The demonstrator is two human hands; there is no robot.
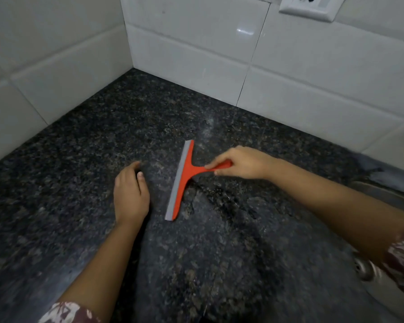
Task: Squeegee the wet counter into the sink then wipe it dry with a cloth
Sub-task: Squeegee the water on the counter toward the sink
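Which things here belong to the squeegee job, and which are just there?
Job: squeegee, gripped by the right hand; left hand resting on the counter; sink.
Just there: wall socket; wall tiles.

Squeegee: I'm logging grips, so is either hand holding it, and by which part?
The right hand grips the red squeegee by its handle; the left hand holds nothing and rests on the counter.

Two walls of large white glazed tiles (56, 66) meet in a vertical corner (128, 54) at 12 o'clock. A white wall socket (309, 5) sits at 1 o'clock, a soft glare (245, 31) on the tile below.
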